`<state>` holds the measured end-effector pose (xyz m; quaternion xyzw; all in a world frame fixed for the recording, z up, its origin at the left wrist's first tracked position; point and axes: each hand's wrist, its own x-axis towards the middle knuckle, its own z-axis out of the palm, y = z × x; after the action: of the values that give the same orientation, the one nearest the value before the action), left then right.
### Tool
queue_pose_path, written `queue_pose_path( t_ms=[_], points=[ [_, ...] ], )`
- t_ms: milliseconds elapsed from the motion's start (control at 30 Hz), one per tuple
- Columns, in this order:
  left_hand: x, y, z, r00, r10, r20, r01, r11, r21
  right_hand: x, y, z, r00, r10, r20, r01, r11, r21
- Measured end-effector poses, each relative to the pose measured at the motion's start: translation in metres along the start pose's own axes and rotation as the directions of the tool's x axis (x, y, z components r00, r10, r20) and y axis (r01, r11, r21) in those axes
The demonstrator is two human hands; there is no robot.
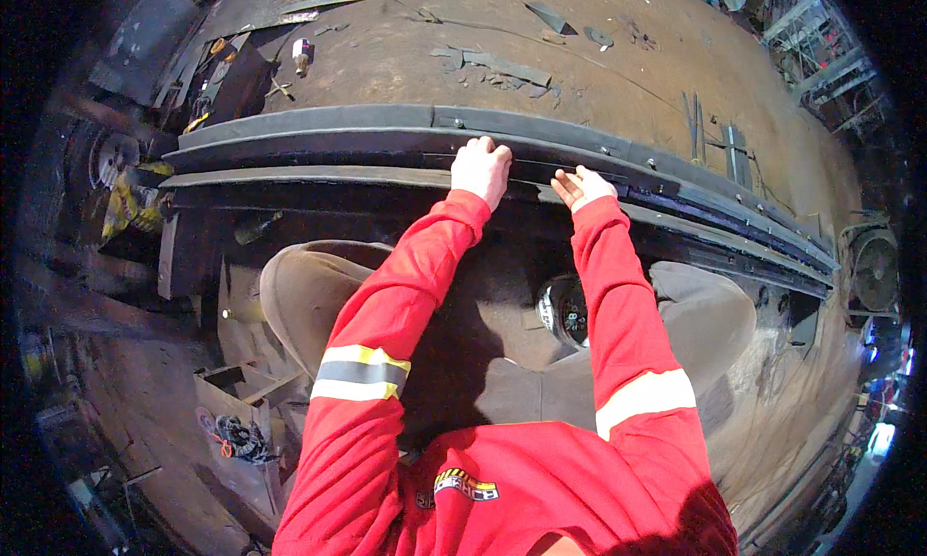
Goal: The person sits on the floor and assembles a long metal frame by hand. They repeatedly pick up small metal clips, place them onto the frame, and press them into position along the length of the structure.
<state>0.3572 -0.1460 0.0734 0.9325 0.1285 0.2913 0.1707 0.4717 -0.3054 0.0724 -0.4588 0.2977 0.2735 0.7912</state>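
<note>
Red-sleeved arms reach far from the lower edge. Left hand (480,168) is curled into a loose fist, knuckles pressed on a long dark steel rail (319,150) that crosses the scene left to right. Right hand (580,186) lies just right of it, fingers half-bent, fingertips touching the same rail; no firm grip visible. Beyond lies a rusty steel plate (406,54) with metal scraps (502,68). Near left, a tool crate (237,430).
</note>
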Motion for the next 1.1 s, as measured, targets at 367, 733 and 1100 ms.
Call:
queue_pose_path(
  t_ms=[367,733,1100],
  points=[
    [0.011,-0.007,0.003,0.999,0.040,-0.018,-0.040,0.999,0.010,0.005,-0.008,0.003,0.995,-0.004,0.102,0.016,0.993,-0.120],
    [-0.014,0.078,-0.265,0.992,-0.043,-0.117,0.050,0.997,0.063,-0.147,-0.078,-0.018,0.640,0.002,0.769,0.231,0.953,-0.194],
    [-0.555,-0.142,-0.095,0.163,-0.985,-0.055,0.985,0.159,0.073,-0.248,-0.245,-0.169,0.499,-0.800,0.333,0.862,0.498,-0.097]
  ],
)
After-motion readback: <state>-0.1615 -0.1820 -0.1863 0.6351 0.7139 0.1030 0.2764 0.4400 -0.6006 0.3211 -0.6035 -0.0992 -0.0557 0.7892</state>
